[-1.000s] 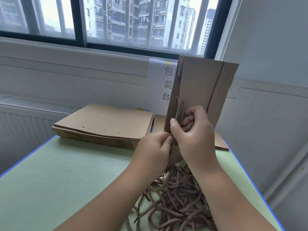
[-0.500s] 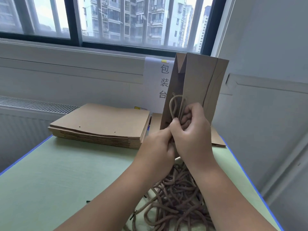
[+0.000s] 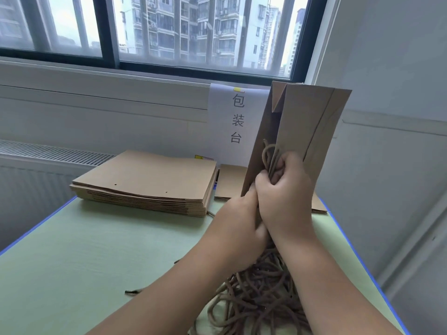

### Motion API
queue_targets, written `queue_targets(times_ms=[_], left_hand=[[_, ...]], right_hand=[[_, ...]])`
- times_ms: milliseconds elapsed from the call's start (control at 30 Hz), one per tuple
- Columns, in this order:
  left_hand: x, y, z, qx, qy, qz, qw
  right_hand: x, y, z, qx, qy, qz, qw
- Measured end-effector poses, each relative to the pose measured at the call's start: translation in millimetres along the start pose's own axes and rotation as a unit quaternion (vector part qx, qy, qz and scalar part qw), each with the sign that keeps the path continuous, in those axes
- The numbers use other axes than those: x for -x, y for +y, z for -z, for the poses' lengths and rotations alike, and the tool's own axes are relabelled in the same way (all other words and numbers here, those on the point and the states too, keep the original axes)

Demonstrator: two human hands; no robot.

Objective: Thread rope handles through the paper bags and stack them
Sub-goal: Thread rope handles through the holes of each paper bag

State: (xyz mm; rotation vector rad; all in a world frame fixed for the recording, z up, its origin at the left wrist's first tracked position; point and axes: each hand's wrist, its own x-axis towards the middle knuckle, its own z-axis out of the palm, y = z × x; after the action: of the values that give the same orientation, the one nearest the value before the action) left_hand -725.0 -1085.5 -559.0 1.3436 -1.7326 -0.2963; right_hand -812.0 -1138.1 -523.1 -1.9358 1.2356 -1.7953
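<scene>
Both left hand (image 3: 239,221) and right hand (image 3: 285,197) clutch the upright paper bag (image 3: 307,122) from below.

Colour rundown: the paper bag (image 3: 307,131) at centre right is plain kraft tan with no print, and it goes darker in the shadow of its fold. The stack of bags (image 3: 150,180) at mid left is the same tan, with two tiny dark holes on the top sheet. The rope pile (image 3: 261,293) at the bottom is a deeper chocolate brown. The table (image 3: 72,262) is pale mint green with a bright blue edge. The sign (image 3: 238,117) is white with black characters and a bit of yellow tape (image 3: 237,89) up top. The window frame (image 3: 106,32) is black, and the wall (image 3: 96,117) is greyish off-white.
</scene>
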Motion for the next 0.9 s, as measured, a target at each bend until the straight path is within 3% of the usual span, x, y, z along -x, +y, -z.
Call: queue_targets(times_ms=[133,233,333,467,567,667,767,900], left_hand=[[2.3,-1.1,-5.7,0.084,0.014,0.015,0.996],[3.9,-4.3,-7.8,0.075,0.038,0.007,0.996],[2.8,0.0,-4.8,0.052,0.083,-0.044,0.994],[-1.9,9.6,8.3,-0.026,0.158,-0.139,0.977],[-5.7,9.9,21.0,-0.131,0.193,-0.207,0.950],[-7.3,5.4,29.9,-0.184,0.211,-0.233,0.931],[-5.0,-2.1,36.4,-0.203,0.224,-0.233,0.924],[-3.6,-10.2,45.2,-0.230,0.255,-0.252,0.905]], right_hand=[[-1.2,-0.5,3.6,-0.010,0.016,-0.022,1.000],[-2.8,-1.8,6.8,-0.024,0.032,-0.020,0.999],[-5.4,-9.2,12.3,-0.042,0.059,0.006,0.997],[-11.7,-30.0,25.7,-0.164,0.068,0.021,0.984],[-15.5,-33.5,27.9,-0.307,0.046,-0.027,0.950],[-15.2,-25.8,20.8,-0.433,0.012,-0.161,0.887],[-14.8,-21.3,14.2,-0.468,0.017,-0.243,0.850],[-18.3,-18.5,15.0,-0.476,0.041,-0.263,0.838]])
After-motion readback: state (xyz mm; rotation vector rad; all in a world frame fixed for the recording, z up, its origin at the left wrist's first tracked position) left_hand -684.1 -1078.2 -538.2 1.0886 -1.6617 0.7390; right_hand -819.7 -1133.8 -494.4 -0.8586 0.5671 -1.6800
